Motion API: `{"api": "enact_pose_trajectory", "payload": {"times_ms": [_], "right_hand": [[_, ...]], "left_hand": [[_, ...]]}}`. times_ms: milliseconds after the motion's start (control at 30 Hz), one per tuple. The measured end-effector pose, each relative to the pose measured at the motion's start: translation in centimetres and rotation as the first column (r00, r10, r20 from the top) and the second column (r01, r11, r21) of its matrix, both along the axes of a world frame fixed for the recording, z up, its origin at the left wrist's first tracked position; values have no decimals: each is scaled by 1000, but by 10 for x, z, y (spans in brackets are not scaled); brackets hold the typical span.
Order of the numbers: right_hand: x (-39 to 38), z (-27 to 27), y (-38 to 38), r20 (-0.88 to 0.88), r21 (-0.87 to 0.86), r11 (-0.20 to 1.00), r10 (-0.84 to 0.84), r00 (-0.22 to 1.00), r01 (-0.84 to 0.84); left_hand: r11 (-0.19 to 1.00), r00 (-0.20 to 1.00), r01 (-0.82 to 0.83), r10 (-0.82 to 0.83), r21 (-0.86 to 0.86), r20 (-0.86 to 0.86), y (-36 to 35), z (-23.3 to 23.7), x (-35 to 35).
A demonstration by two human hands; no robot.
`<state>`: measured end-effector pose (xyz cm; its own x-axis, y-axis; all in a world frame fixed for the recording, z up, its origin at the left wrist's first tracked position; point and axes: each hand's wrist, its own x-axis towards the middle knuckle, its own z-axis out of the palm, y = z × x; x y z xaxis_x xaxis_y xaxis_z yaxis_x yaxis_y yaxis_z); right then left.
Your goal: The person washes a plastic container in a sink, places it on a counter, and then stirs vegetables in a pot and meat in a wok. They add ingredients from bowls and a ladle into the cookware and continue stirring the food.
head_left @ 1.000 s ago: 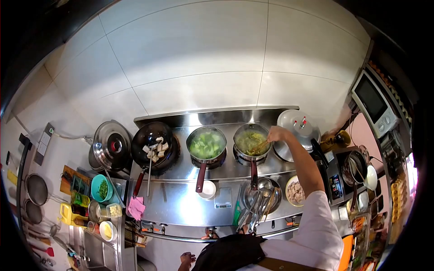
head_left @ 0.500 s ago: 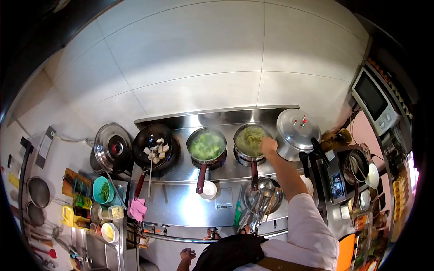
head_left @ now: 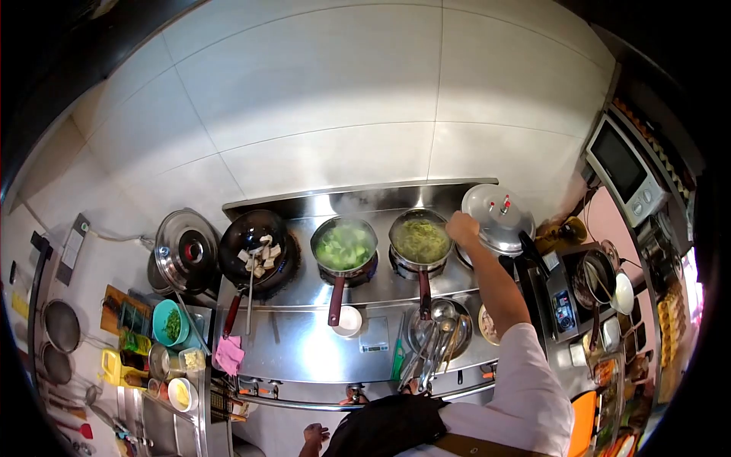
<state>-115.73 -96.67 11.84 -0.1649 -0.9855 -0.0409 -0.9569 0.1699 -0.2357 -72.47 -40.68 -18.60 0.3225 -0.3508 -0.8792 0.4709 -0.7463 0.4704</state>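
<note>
My right hand is closed at the right rim of a saucepan holding shredded greens. What its fingers hold, if anything, is hidden. Just right of the hand stands a pressure cooker, partly covered by my arm. A second saucepan with steaming green vegetables sits to the left. Farther left is a dark wok with pale chunks and a metal utensil in it. My left hand hangs low in front of the stove, holding nothing, its fingers loosely bent and apart.
Ladles and spoons lie in a metal bowl near the front edge. A white bowl, a kitchen scale and a pink cloth are on the steel counter. A teal bowl stands left; an induction cooker is right.
My right hand has moved right, from over the greens to the saucepan's rim beside the pressure cooker. The view has shifted slightly. My left hand stays low.
</note>
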Motion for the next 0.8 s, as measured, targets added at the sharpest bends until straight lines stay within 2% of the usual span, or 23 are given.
{"api": "enact_pose_trajectory", "payload": {"times_ms": [100,167,200,267,300,367,400,500,567,600,633,667,700,733,767,800], "right_hand": [[-8,-70,-13,24,-49,996,-67,997,68],[-6,-96,-23,68,-3,999,33,997,-33],[-7,-98,-27,67,-2,999,38,997,-38],[-11,-76,-19,81,36,952,302,950,-305],[-11,-59,-15,80,41,955,291,953,-295],[-3,-18,-6,93,243,888,378,921,-389],[-2,-11,-1,93,243,889,376,922,-387],[11,-10,3,69,187,922,331,941,-339],[21,-35,7,-56,154,834,543,838,-530],[27,-39,14,-54,155,837,538,841,-525],[36,-42,20,-32,146,914,386,922,-378],[41,-43,23,-10,138,965,225,974,-222],[38,-42,28,-8,137,965,227,974,-224],[33,-39,33,-10,92,977,196,980,-195],[27,-37,36,-12,48,985,166,986,-166],[22,-40,35,-15,49,984,172,985,-171]], "left_hand": [[999,998,10,-8,-42,57,-4,4,-3],[999,999,-24,25,-26,43,-10,6,-3],[999,999,-28,29,-25,42,-9,6,-4],[998,999,-29,31,-54,23,-6,6,-6],[999,1000,-19,20,-49,21,-5,4,-7],[1000,999,14,-15,8,39,-4,0,-7],[1000,999,17,-17,8,38,-3,2,-7],[999,999,36,-36,30,11,-3,4,-5],[999,999,51,-51,-7,7,1,3,-6],[998,998,57,-57,-5,7,9,-12,-2],[931,959,266,-231,-250,162,15,-22,0],[762,873,474,-341,-441,349,14,-21,1],[763,873,473,-339,-441,350,11,-24,2],[928,964,245,-203,-282,171,1,-16,-1],[998,1000,14,-13,-67,21,-6,-9,-4],[998,1000,8,-7,-66,18,-8,-5,-6]]}}
